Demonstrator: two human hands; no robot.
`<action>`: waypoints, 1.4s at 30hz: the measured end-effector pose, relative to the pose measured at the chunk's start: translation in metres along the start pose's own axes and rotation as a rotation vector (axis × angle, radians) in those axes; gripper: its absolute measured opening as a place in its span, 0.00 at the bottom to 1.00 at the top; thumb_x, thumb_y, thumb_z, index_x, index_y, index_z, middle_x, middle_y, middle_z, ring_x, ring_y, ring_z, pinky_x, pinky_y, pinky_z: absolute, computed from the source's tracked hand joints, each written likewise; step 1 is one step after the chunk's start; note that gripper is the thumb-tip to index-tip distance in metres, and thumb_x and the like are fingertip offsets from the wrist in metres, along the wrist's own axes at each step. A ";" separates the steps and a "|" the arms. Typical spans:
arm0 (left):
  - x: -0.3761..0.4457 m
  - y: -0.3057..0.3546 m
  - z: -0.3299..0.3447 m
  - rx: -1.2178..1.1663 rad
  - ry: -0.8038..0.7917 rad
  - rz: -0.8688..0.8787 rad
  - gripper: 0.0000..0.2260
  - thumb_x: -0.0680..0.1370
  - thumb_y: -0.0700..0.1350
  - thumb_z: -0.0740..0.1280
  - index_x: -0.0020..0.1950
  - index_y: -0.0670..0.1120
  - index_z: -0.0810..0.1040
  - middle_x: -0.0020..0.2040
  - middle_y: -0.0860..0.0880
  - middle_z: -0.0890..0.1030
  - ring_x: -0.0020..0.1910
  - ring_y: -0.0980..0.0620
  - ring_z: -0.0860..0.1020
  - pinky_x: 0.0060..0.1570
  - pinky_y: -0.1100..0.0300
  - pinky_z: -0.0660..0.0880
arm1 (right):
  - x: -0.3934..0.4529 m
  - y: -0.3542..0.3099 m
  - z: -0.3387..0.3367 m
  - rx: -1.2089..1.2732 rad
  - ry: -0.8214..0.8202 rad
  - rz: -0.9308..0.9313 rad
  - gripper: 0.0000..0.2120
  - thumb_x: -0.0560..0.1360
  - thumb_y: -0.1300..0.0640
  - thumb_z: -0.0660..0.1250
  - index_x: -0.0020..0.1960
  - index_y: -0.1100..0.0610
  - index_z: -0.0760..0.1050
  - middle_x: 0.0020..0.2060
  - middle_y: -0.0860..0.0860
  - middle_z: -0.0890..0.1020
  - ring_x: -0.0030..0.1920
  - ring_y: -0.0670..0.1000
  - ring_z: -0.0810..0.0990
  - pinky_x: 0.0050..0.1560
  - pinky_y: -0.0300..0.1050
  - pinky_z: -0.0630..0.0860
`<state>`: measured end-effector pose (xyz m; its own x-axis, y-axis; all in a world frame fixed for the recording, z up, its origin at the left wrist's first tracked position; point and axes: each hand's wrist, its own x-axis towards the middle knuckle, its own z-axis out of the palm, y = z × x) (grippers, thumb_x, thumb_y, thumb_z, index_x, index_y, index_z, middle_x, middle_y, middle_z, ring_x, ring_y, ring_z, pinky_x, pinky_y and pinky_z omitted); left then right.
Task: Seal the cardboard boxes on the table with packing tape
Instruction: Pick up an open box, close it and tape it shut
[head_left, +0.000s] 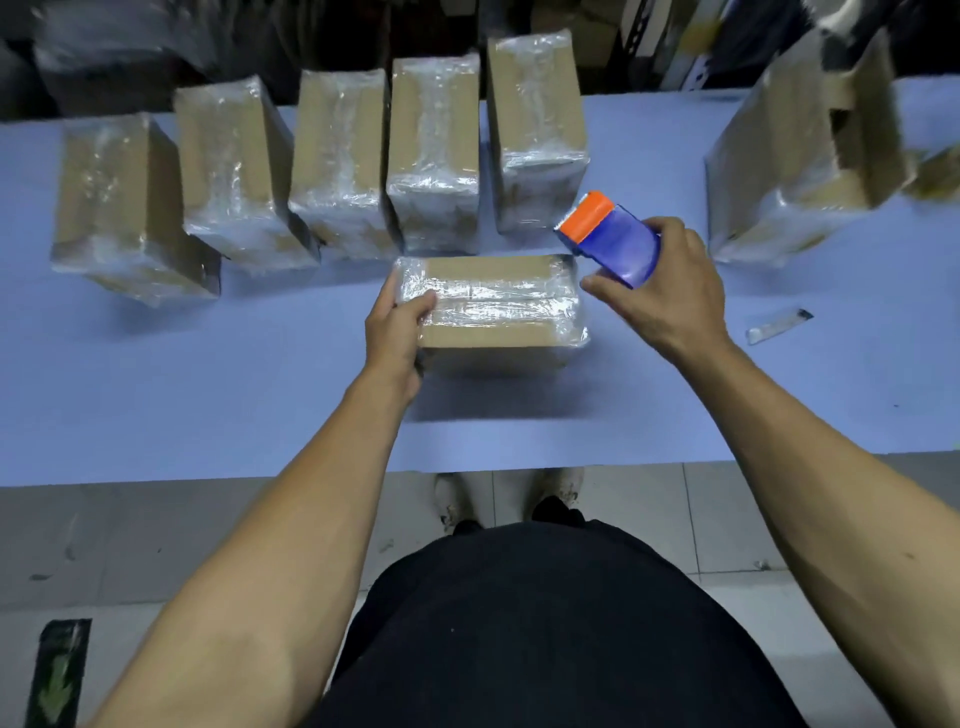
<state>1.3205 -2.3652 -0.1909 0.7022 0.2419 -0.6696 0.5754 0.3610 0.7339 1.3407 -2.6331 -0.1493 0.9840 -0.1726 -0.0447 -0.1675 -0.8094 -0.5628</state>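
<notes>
A small cardboard box (493, 327) lies flat on the blue table (208, 395) in front of me, with shiny clear tape across its top and around both ends. My left hand (397, 327) grips the box's left end, thumb on top. My right hand (670, 291) holds a blue tape dispenser with an orange end (610, 236) in the air just above and right of the box's far right corner. I cannot see the tape roll itself.
Several taped cardboard boxes (337, 166) stand in a row along the table's far side. A larger taped box (800, 156) sits at the right. A small utility knife (779, 325) lies on the table to the right. The table's near edge runs just before my feet.
</notes>
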 end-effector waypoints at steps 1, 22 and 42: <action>0.000 0.001 0.000 0.007 -0.004 -0.002 0.29 0.78 0.44 0.69 0.76 0.64 0.67 0.70 0.51 0.78 0.67 0.46 0.78 0.27 0.61 0.69 | -0.001 -0.005 -0.005 -0.014 0.001 -0.052 0.31 0.66 0.40 0.74 0.63 0.53 0.72 0.55 0.51 0.78 0.55 0.54 0.76 0.47 0.44 0.68; -0.011 0.016 -0.019 0.179 0.139 0.227 0.21 0.80 0.45 0.68 0.74 0.45 0.73 0.69 0.49 0.76 0.67 0.49 0.76 0.66 0.53 0.73 | -0.018 -0.091 0.014 0.110 -0.334 -0.434 0.33 0.62 0.37 0.59 0.61 0.54 0.73 0.51 0.50 0.78 0.50 0.53 0.76 0.48 0.50 0.74; -0.026 0.050 -0.008 0.252 0.073 0.198 0.10 0.80 0.38 0.67 0.41 0.45 0.84 0.28 0.52 0.81 0.26 0.57 0.75 0.32 0.63 0.74 | -0.010 -0.088 0.015 0.101 -0.358 -0.514 0.31 0.65 0.38 0.61 0.62 0.54 0.73 0.49 0.49 0.78 0.46 0.50 0.74 0.45 0.45 0.70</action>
<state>1.3274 -2.3460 -0.1383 0.7843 0.3525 -0.5106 0.5227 0.0680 0.8498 1.3468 -2.5517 -0.1119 0.8997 0.4364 -0.0113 0.3212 -0.6793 -0.6598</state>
